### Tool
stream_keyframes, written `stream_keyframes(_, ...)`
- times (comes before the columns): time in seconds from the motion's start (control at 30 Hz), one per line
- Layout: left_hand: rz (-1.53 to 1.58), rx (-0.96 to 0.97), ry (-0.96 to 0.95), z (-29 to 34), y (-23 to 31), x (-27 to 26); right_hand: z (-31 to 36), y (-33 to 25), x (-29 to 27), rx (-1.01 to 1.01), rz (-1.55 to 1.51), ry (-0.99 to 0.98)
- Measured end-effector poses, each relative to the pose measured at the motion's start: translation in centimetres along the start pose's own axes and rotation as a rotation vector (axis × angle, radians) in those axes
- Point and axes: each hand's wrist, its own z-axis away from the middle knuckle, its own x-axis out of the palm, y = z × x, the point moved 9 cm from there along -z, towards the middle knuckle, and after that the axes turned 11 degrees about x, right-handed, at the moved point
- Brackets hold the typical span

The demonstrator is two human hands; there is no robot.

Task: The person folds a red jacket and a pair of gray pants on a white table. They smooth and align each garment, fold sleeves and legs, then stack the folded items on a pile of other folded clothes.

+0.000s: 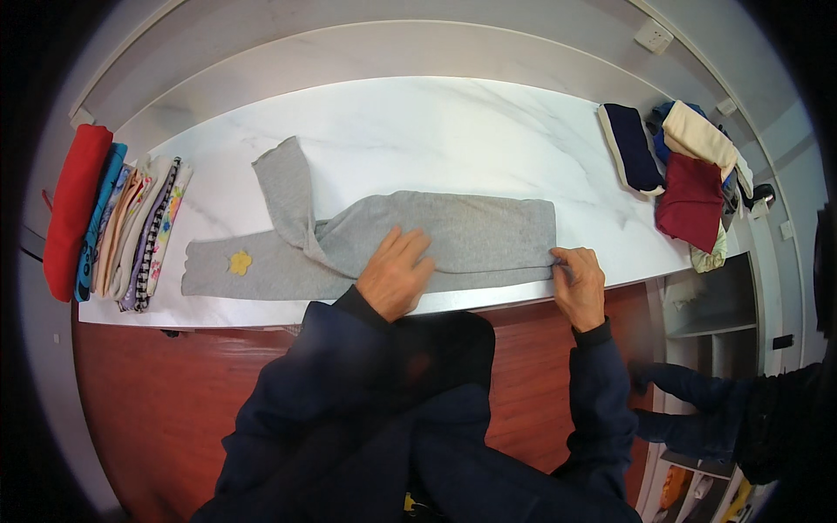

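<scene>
A grey knit garment (471, 231) lies lengthwise on the white marbled table (375, 131), its right part folded into a long panel. One narrow piece (288, 187) of it sticks up toward the back. Another part stretches left and carries a yellow flower (240, 262). Whether it is a top or trousers, I cannot tell. My left hand (397, 275) rests on the middle of the cloth near the front edge, its fingers extended and slightly blurred. At the garment's right end, my right hand (580, 283) pinches the front corner between thumb and fingers.
Folded clothes (131, 231) stand in a row at the table's left end, beside a red folded cloth (77, 213). On the right lie a navy folded piece (632, 148) and a heap with a maroon cloth (690, 202). Another person's legs (697, 410) show near the shelves (711, 318).
</scene>
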Motion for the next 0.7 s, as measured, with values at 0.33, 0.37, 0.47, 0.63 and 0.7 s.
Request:
stream_keyframes(0.33,0.075,0.045,0.137,-0.1,1.5,-3.1,0.1,0.0,-1.8,0.088,-0.163,-0.04)
stream_keyframes(0.37,0.071,0.037,0.127,0.1,1.6,-3.0,0.2,-0.1,-1.2,0.091,-0.139,-0.096)
stream_keyframes(0.47,0.075,0.016,0.105,0.6,1.4,-2.3,0.6,-0.2,-0.5,0.101,-0.077,-0.206)
stream_keyframes(0.63,0.12,-0.014,0.153,1.0,0.9,-2.1,0.9,-0.8,-0.6,0.026,0.013,-0.219)
stream_keyframes(0.7,0.131,-0.022,0.177,1.1,0.8,-2.2,0.8,-0.3,-0.2,0.058,-0.006,-0.208)
